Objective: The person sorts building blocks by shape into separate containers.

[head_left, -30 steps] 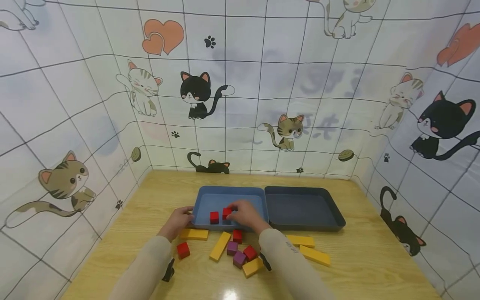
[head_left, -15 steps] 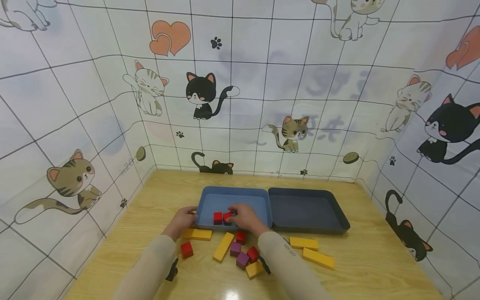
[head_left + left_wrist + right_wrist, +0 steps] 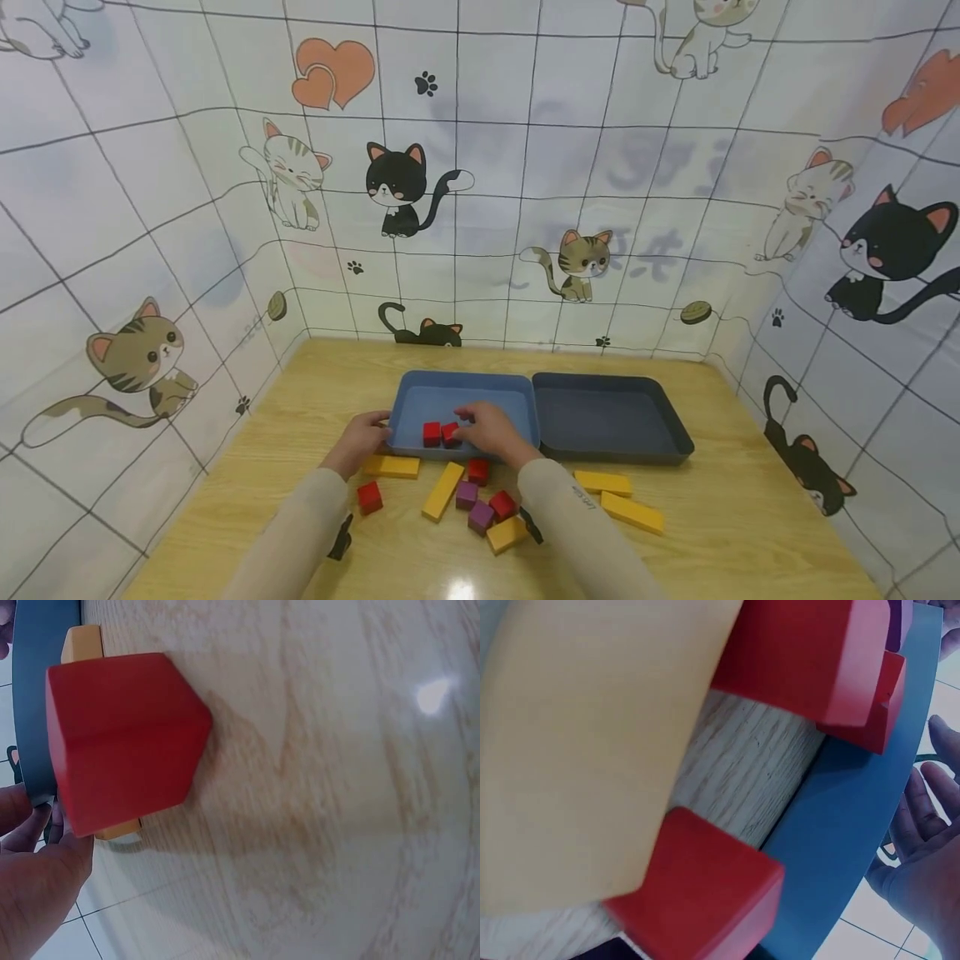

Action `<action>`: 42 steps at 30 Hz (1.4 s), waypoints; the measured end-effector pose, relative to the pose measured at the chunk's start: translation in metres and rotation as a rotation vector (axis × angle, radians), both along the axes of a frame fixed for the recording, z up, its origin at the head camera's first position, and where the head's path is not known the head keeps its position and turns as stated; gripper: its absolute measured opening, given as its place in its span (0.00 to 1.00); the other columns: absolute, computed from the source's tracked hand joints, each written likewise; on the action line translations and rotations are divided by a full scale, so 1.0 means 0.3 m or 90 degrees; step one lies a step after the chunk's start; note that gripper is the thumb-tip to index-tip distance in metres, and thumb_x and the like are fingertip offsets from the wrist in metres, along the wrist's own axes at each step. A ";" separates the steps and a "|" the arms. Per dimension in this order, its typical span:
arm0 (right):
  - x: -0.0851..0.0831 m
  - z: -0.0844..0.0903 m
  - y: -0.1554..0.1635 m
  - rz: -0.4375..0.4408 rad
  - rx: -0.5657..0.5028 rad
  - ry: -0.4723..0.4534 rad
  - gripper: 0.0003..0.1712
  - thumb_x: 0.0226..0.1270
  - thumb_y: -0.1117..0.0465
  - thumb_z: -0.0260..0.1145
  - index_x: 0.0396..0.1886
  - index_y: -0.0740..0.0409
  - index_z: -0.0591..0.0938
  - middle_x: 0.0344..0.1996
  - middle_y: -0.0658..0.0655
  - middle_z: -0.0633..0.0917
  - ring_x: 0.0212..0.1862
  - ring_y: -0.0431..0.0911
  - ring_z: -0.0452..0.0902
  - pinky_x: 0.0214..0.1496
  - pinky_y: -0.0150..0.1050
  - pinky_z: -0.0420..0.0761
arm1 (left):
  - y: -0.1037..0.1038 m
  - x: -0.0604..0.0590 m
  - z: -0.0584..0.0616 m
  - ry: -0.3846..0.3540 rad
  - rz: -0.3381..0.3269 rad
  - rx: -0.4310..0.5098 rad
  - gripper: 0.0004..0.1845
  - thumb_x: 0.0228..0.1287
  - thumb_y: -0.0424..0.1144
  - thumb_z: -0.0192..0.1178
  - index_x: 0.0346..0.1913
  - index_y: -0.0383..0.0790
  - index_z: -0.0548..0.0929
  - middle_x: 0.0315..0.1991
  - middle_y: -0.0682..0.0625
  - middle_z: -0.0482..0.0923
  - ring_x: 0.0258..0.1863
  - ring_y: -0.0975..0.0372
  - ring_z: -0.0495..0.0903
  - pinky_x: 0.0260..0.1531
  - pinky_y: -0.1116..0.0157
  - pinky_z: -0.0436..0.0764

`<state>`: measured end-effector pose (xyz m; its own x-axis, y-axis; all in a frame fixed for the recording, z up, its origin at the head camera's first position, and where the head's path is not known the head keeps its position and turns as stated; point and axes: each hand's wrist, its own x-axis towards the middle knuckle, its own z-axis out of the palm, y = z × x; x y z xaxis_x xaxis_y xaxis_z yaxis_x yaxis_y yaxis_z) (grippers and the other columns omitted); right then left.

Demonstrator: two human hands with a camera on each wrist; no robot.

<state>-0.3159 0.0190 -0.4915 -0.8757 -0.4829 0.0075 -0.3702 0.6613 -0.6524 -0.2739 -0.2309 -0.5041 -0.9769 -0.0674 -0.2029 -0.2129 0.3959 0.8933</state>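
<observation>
In the head view my left hand [image 3: 363, 440] grips the left rim of a blue tray [image 3: 465, 380], thumb and fingers at its edge, as the left wrist view also shows. Inside the tray, near its front wall, sit two red cubes [image 3: 432, 434], side by side. My right hand [image 3: 491, 432] hovers over the tray just right of the right-hand red cube [image 3: 449, 434]. In the right wrist view the fingers [image 3: 922, 814] of that hand are spread, with nothing seen between them. A loose red cube [image 3: 127, 742] looms large before the left wrist.
A dark grey tray [image 3: 615, 454] adjoins the blue one on the right. In front of the trays lie several yellow blocks [image 3: 442, 492], purple cubes [image 3: 481, 517] and red cubes [image 3: 502, 504] on the wooden table [image 3: 337, 367]. Cat-print walls stand behind and beside it.
My right hand has set the right-hand red cube down closer to the other one in the blue tray, and its fingers have come away from it. My left hand stays on the rim.
</observation>
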 end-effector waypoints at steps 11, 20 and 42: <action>0.005 0.016 0.065 -0.003 -0.060 -0.010 0.25 0.68 0.61 0.67 0.62 0.64 0.79 0.57 0.62 0.81 0.60 0.58 0.75 0.60 0.53 0.75 | 0.004 -0.007 -0.003 -0.010 0.002 -0.001 0.24 0.72 0.27 0.49 0.69 0.24 0.67 0.53 0.32 0.76 0.47 0.49 0.80 0.53 0.51 0.79; 0.017 0.048 0.167 -0.029 -0.091 -0.024 0.25 0.67 0.58 0.69 0.62 0.62 0.79 0.59 0.59 0.81 0.61 0.57 0.73 0.61 0.54 0.74 | 0.010 -0.011 0.005 -0.013 -0.007 -0.007 0.24 0.73 0.28 0.49 0.69 0.25 0.67 0.53 0.32 0.75 0.46 0.50 0.79 0.53 0.51 0.78; 0.125 0.106 0.404 -0.136 -0.137 -0.002 0.24 0.67 0.56 0.70 0.61 0.54 0.81 0.57 0.54 0.82 0.59 0.53 0.75 0.59 0.52 0.76 | 0.010 -0.005 0.013 -0.022 -0.013 -0.017 0.25 0.72 0.28 0.49 0.70 0.24 0.65 0.56 0.29 0.74 0.48 0.48 0.80 0.54 0.49 0.78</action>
<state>-0.2783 0.1402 -0.4597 -0.9573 -0.2759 0.0867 -0.2355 0.5697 -0.7874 -0.2753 -0.2278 -0.5001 -0.9704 -0.0539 -0.2353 -0.2356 0.4244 0.8743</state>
